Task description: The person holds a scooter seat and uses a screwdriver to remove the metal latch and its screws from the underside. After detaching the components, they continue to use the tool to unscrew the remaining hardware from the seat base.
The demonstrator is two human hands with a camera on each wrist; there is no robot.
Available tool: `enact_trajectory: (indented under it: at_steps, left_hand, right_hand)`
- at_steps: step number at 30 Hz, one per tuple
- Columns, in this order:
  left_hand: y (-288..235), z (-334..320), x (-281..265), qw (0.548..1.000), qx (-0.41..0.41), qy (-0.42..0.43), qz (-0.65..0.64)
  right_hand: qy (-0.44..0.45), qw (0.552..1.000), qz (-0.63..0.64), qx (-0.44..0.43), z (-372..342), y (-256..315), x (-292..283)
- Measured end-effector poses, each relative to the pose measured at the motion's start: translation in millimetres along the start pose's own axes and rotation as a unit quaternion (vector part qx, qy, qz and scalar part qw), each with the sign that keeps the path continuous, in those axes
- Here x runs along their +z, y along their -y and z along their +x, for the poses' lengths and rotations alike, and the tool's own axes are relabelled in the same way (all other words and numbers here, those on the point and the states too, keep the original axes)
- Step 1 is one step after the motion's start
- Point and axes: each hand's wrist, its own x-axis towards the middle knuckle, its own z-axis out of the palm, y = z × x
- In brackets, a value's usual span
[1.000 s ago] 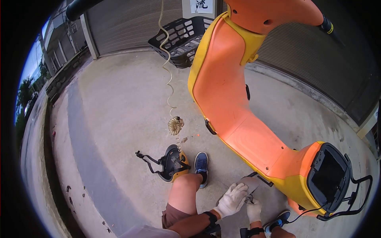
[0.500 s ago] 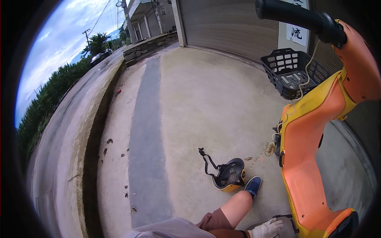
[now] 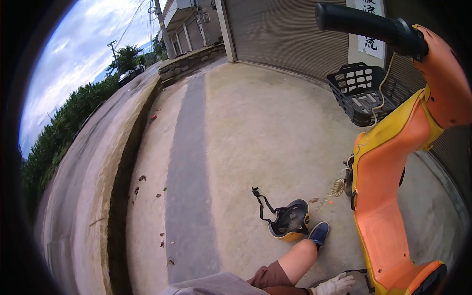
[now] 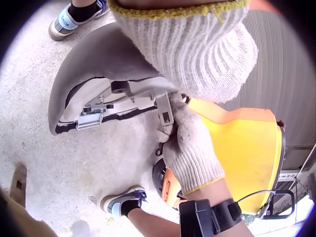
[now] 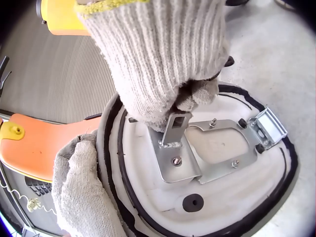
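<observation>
- The person's left hand [image 3: 337, 285], in a white knitted glove, rests on the outer side of a rounded grey scooter seat [image 4: 106, 57]; its fingers lie nearly straight, close together.
- The seat is beside the orange-and-yellow plastic scooter [image 3: 378, 196], low in the head view, its white underside facing the right wrist camera.
- A silver metal bracket [image 5: 222, 170] with an upright slotted tab is fixed to that underside.
- The right hand [image 4: 190, 150], in a matching glove, is at the tab with its fingers curled; they seem to grip a small dark tool [image 5: 229, 61], though the glove hides most of it.
- A yellow helmet with a black lining [image 3: 290, 221] lies open side up on the concrete, near a blue shoe [image 3: 319, 232].
- Farther off, a black plastic basket [image 3: 366, 118] stands before the brown ribbed shutter [image 3: 285, 39].
</observation>
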Motion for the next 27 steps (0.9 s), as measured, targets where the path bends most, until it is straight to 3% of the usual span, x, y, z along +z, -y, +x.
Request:
enact_trajectory:
  at_steps: [2,3,6,8,10,12,17,19,20,22,24,26,27]
  left_hand:
    - [-6,2,-2,1.000,0.009,0.004,-0.022]
    - [-6,3,-13,1.000,0.002,0.011,-0.003]
    - [-13,11,-36,0.999,-0.007,0.046,0.006]
    - [-12,11,-32,1.000,0.003,0.003,0.007]
    - [-15,15,-37,1.000,0.001,0.011,0.002]
    - [-17,17,-37,1.000,0.004,0.019,-0.005]
    - [-23,23,-37,0.999,0.017,0.027,-0.028]
    - [-22,23,-37,0.999,0.013,0.027,-0.014]
    - [-22,22,-36,0.999,0.012,0.034,-0.009]
    - [-22,22,-35,0.999,0.005,0.032,-0.024]
    - [-32,25,-29,0.997,0.029,0.049,-0.042]
    - [-19,21,-36,0.999,0.017,0.021,-0.026]
    - [-19,20,-37,0.999,0.015,0.030,-0.020]
  right_hand:
    - [0.009,0.960,-0.269,-0.074,-39,84,-4]
    - [-0.011,0.961,-0.270,-0.055,-44,84,-8]
    - [0.021,0.892,-0.439,-0.108,-38,61,1]
    - [0.032,0.985,-0.167,0.017,-47,110,3]
    - [0.049,0.996,-0.028,0.063,-34,66,8]
    - [0.040,0.997,0.013,0.066,-34,57,10]
    - [0.060,0.992,-0.048,0.104,-37,90,-8]
    - [0.105,0.984,-0.135,0.046,-37,104,-12]
    - [0.090,0.986,-0.129,0.060,-39,108,-12]
    - [0.055,0.981,-0.183,-0.023,-42,110,-9]
    - [0.040,0.983,-0.172,-0.052,-47,82,-10]
    - [-0.008,0.974,-0.196,-0.108,-45,92,8]
    - [0.000,0.978,-0.189,-0.088,-47,95,7]
